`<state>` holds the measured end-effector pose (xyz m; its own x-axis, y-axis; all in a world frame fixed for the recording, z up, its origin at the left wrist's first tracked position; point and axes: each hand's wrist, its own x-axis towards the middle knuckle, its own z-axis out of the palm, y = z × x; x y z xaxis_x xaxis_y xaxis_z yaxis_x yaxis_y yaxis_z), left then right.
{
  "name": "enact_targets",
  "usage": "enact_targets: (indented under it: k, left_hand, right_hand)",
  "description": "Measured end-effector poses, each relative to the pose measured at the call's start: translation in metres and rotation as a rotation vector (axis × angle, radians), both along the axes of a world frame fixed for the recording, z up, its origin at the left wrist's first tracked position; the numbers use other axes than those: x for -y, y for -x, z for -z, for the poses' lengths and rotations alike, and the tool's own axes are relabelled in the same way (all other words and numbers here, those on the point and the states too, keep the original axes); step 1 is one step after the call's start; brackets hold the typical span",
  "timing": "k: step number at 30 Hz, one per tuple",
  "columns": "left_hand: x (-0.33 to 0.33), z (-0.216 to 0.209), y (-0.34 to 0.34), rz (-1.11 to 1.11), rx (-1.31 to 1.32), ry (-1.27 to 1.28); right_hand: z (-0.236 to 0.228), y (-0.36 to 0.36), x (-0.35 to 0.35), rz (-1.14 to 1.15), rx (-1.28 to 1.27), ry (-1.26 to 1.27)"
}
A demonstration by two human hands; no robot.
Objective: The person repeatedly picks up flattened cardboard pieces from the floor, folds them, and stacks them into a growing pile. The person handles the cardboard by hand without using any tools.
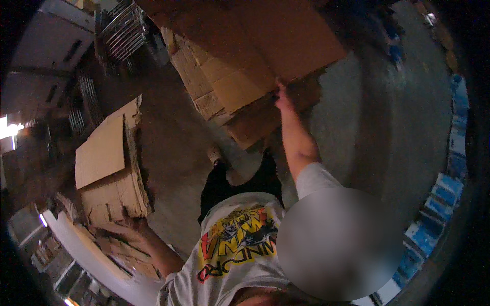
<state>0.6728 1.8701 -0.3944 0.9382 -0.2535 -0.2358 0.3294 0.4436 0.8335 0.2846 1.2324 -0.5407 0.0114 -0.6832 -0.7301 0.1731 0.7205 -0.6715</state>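
Cardboard stack [245, 66] ahead and cardboard bundle [109, 166] at left appear fully flattened but uncombined. Left hand [135, 223] holds the bundle's near edge, grip closed; right hand [284, 99] meets the stack's edge, closure indeterminable.

Upper cardboard stack [286, 41] cut off along the top edge, left hand [133, 223] blurred

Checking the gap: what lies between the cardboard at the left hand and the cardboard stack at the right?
In the head view, dim floor shows between the left cardboard and the cardboard stack, with one shoe toward the lower end.
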Motion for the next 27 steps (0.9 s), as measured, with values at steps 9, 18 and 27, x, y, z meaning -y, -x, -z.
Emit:
enact_targets:
  k: [9, 18, 27]
  left_hand:
    - [0.065, -0.083, 0.116, -0.289, -0.041, -0.558]
    - [0.379, -0.019, 0.071, 0.145, -0.09, -0.652]
    - [0.606, 0.034, 0.05, 0.857, -0.056, -0.496]
  right_hand:
    - [0.147, -0.034, 0.035, -0.376, 0.001, -0.256]
    - [0.139, 0.057, 0.044, -0.793, 0.002, -0.088]
    - [0.104, 0.215, 0.004, -0.808, -0.476, -0.353]
